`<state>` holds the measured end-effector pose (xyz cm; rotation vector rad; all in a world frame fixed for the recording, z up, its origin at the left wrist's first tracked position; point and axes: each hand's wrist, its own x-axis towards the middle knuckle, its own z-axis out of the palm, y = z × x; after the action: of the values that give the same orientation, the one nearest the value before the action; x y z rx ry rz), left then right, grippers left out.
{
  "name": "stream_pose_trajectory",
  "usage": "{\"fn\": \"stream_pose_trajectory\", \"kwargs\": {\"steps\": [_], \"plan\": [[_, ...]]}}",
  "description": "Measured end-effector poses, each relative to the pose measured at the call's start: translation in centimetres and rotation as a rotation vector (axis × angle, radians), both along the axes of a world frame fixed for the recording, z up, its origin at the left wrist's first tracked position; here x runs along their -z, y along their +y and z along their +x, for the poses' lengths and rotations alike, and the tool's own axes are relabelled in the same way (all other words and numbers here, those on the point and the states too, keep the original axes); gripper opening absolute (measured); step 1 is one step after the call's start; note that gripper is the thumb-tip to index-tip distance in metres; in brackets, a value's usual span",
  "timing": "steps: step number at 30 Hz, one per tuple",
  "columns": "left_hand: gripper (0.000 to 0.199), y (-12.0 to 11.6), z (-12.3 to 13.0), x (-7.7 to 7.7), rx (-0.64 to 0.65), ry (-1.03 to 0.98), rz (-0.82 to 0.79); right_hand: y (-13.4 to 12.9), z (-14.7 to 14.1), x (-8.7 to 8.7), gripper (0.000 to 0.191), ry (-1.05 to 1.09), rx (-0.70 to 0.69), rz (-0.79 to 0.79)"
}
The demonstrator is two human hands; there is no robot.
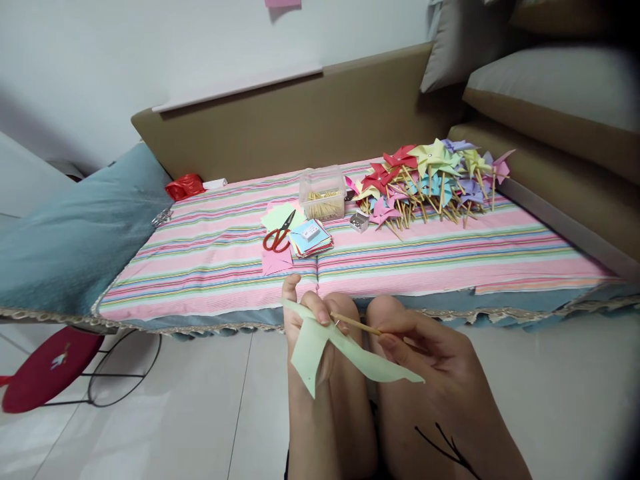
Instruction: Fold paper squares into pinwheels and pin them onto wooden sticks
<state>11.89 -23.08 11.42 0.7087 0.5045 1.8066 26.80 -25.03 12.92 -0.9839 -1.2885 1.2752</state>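
Note:
In front of my knees, my left hand (316, 308) is closed on a cut piece of pale green pinwheel paper (367, 360) whose long flaps hang down and to the right. My right hand (440, 350) pinches a thin wooden stick (357, 324), its far tip meeting the paper by my left fingertips. A small shiny metal bit, perhaps a pin, shows at that tip. Beyond my hands, red-handled scissors (278, 239) lie beside a stack of coloured paper squares (317, 247) with a small box on top. A pink paper square (277, 261) is nearest to me.
A clear plastic tub (324, 175) of short sticks stands on the striped cover (210, 260). Right of it are a small box of metal bits (359, 221) and a heap of finished pinwheels (430, 180). A red stool (53, 370) is at lower left.

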Motion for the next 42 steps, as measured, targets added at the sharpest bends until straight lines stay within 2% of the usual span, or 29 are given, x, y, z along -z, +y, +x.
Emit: {"fn": "stream_pose_trajectory", "kwargs": {"steps": [6,12,18,25,30,34,39,42], "plan": [[0.050,-0.1,-0.1,0.1,0.002,0.010,0.007,-0.2,0.1,-0.4,0.005,-0.005,0.007,0.016],[0.054,-0.1,-0.3,0.2,0.043,0.053,0.024,-0.2,0.7,-1.4,0.006,-0.126,0.073,0.084],[0.044,-0.1,-0.3,-0.1,0.086,0.083,0.082,-0.7,1.3,-1.6,0.010,-0.131,0.019,0.118],[0.042,0.2,0.3,-0.4,-0.010,0.106,0.109,-1.3,1.0,-2.3,0.010,-0.160,0.115,0.166],[0.039,-0.1,0.6,-0.3,-0.005,0.036,0.085,-0.7,1.3,-1.9,0.012,-0.162,0.073,0.264],[0.042,-0.4,0.9,-0.8,0.022,0.008,0.071,-0.3,1.7,-1.4,0.016,-0.184,0.050,0.351],[0.029,0.1,1.1,-1.2,0.088,-0.027,0.224,-0.2,1.5,-1.3,0.016,-0.167,0.034,0.426],[0.026,0.4,1.1,-0.9,0.121,-0.023,0.266,-0.3,1.1,-1.4,0.013,-0.132,0.044,0.400]]}}
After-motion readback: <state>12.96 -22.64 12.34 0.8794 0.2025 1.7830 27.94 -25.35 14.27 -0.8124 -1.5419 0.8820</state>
